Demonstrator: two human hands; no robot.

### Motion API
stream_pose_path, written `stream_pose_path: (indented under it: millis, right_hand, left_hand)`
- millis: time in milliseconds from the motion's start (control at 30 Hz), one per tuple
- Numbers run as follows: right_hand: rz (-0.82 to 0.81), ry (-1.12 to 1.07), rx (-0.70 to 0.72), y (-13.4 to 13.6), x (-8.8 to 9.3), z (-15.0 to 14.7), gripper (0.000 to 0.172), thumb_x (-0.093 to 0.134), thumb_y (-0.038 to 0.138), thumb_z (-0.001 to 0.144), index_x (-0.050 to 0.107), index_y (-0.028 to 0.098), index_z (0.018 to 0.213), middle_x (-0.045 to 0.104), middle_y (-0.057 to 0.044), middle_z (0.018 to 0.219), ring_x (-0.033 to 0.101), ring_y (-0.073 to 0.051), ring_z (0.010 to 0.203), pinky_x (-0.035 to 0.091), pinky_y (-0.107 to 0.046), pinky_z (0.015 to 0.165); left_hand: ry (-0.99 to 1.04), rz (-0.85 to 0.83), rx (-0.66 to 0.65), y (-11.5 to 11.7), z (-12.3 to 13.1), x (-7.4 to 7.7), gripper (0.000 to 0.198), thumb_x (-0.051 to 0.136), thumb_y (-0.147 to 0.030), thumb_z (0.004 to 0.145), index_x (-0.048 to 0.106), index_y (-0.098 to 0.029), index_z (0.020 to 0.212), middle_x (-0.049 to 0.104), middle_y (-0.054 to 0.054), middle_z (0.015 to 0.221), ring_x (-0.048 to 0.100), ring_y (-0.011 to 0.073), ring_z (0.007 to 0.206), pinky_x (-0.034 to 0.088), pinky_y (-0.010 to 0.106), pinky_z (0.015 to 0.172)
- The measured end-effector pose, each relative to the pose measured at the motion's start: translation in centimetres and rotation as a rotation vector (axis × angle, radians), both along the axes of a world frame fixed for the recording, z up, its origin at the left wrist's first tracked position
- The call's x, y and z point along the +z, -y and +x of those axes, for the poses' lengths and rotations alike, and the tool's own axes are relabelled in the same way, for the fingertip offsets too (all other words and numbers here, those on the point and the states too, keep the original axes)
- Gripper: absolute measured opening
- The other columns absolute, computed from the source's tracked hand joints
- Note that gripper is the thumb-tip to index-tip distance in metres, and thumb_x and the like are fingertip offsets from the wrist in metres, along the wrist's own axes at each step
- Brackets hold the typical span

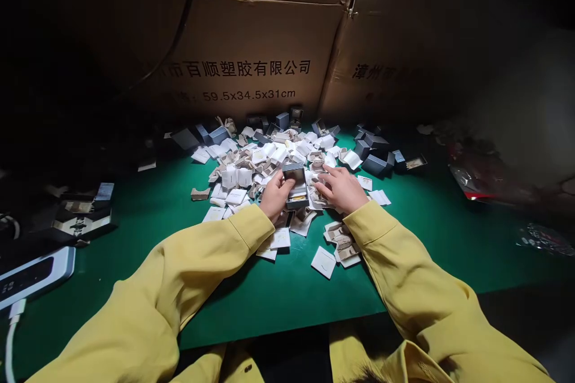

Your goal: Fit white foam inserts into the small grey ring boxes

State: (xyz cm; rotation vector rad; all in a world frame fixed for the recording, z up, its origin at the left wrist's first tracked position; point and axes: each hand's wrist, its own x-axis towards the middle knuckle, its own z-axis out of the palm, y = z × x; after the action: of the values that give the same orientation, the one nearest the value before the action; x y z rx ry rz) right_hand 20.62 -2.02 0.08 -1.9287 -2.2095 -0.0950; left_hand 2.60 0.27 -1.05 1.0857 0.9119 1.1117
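Observation:
A small open grey box (296, 184) with a pale insert sits between both hands on the green mat (287, 287). My left hand (275, 196) grips its left side, fingers curled round it. My right hand (341, 189) lies just right of the box with fingers reaching left into a heap of white and beige cards and inserts (263, 161); what its fingertips touch is unclear. Both arms wear yellow sleeves.
Grey box parts (376, 155) lie scattered at the back of the heap. Large cardboard cartons (251, 41) stand behind the mat. A white device with a cable (31, 275) and dark items (83, 215) lie left; a red-and-dark packet (483, 182) lies right.

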Motion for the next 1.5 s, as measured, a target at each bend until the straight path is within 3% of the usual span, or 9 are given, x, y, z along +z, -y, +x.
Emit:
stream_pose_path:
  millis: [100,300,500,700,900,1067,1167,1367,1500]
  right_hand:
    - [-0.011,0.015,0.057,0.2,0.2,0.3,0.036,0.042,0.047,0.088,0.063,0.025,0.107,0.055,-0.005,0.126,0.048,-0.026,0.107,0.043,-0.038,0.079]
    - [0.018,0.131,0.162,0.7,1.1,1.2,0.051,0.061,0.061,0.069,0.064,0.022,0.101,0.064,-0.011,0.1,0.051,-0.029,0.094,0.039,-0.034,0.065]
    - [0.051,0.06,0.187,0.6,1.1,0.9,0.024,0.063,0.04,0.076,0.065,0.022,0.09,0.066,-0.005,0.081,0.056,-0.019,0.075,0.034,-0.028,0.06]
    - [0.196,-0.143,0.191,0.3,1.4,0.7,0.023,0.057,0.028,0.081,0.062,0.022,0.103,0.065,-0.003,0.081,0.058,-0.017,0.074,0.037,-0.028,0.063]
    - [0.31,-0.432,0.2,0.4,1.6,0.5,0.029,0.056,0.039,0.081,0.063,0.021,0.103,0.063,-0.004,0.081,0.056,-0.015,0.067,0.044,-0.026,0.06]
    - [0.282,-0.665,0.148,0.7,1.2,-0.9,0.031,0.054,0.041,0.081,0.064,0.02,0.101,0.063,-0.002,0.073,0.054,-0.013,0.06,0.047,-0.026,0.059]
    - [0.291,-0.705,0.109,0.9,0.8,-1.9,0.03,0.053,0.04,0.081,0.063,0.021,0.103,0.064,-0.003,0.078,0.055,-0.014,0.062,0.048,-0.026,0.06]
    - [0.335,-0.704,0.138,1.3,0.9,-2.8,0.032,0.044,0.043,0.087,0.061,0.021,0.104,0.065,-0.005,0.087,0.058,-0.016,0.073,0.049,-0.029,0.069]
    - [0.253,-0.758,0.128,1.1,1.5,-2.2,0.039,0.043,0.045,0.087,0.056,0.019,0.113,0.064,-0.006,0.092,0.059,-0.015,0.072,0.049,-0.027,0.065]
  left_hand:
    - [-0.021,0.022,-0.019,-0.1,-0.1,-0.1,0.032,0.057,-0.03,0.071,0.058,-0.015,0.1,0.064,0.004,0.091,0.058,0.0141,0.078,0.047,0.026,0.07]
    - [-0.034,0.039,-0.052,-0.1,-0.2,-0.2,0.032,0.055,-0.03,0.073,0.056,-0.014,0.1,0.064,0.004,0.09,0.058,0.0142,0.08,0.048,0.026,0.072]
    - [-0.044,0.029,-0.043,0.0,-0.2,0.0,0.029,0.056,-0.03,0.072,0.057,-0.015,0.097,0.064,0.003,0.089,0.058,0.013,0.078,0.047,0.025,0.07]
    - [-0.001,-0.032,-0.082,0.0,-0.3,0.0,0.033,0.057,-0.035,0.071,0.057,-0.014,0.096,0.064,0.004,0.089,0.058,0.0129,0.073,0.047,0.026,0.067]
    - [-0.045,-0.053,-0.182,0.2,-0.8,0.0,0.037,0.058,-0.045,0.069,0.06,-0.012,0.087,0.062,0.005,0.072,0.058,0.0161,0.068,0.047,0.029,0.064]
    - [-0.094,0.174,-0.442,0.4,-1.1,0.2,0.03,0.064,-0.036,0.065,0.066,-0.015,0.086,0.065,0.006,0.087,0.06,0.0201,0.084,0.048,0.033,0.079]
    - [-0.12,0.309,-0.518,0.6,-1.1,0.3,0.023,0.063,-0.033,0.069,0.069,-0.017,0.084,0.065,0.007,0.096,0.06,0.0213,0.092,0.046,0.035,0.086]
    - [-0.237,0.385,-0.515,0.7,-1.0,0.9,0.026,0.06,-0.037,0.073,0.071,-0.016,0.083,0.067,0.007,0.092,0.058,0.0214,0.091,0.045,0.034,0.086]
    - [-0.195,0.267,-0.372,0.8,-1.0,0.8,0.031,0.063,-0.038,0.069,0.07,-0.013,0.085,0.067,0.008,0.087,0.06,0.0214,0.085,0.048,0.032,0.078]
